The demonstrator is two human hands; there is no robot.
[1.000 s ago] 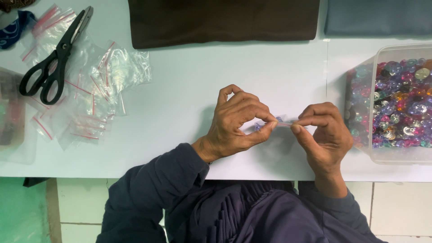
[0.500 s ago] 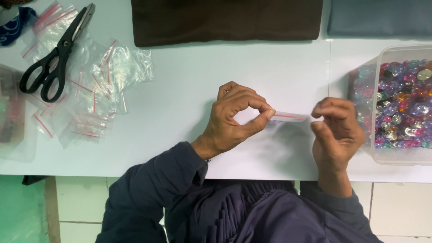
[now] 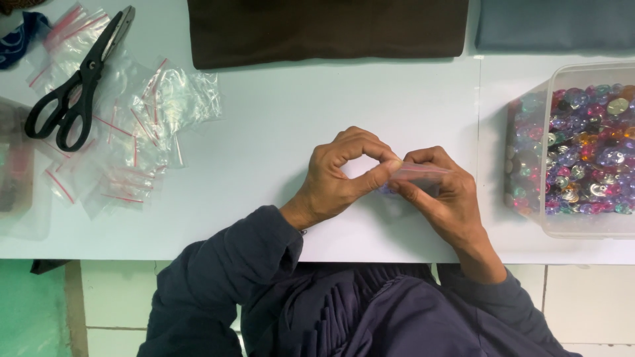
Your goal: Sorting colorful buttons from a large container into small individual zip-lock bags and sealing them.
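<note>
Between the fingertips of both hands, seen from the head camera, a small clear bag (image 3: 418, 177) is pinched flat by the left hand (image 3: 340, 178) and right hand (image 3: 440, 198), apparently pressing its strip, with a tub of beads (image 3: 582, 149) just right.

Black scissors (image 3: 73, 92), brown cloth (image 3: 327, 30), multicoloured beads (image 3: 582, 152), white table (image 3: 264, 165).
</note>
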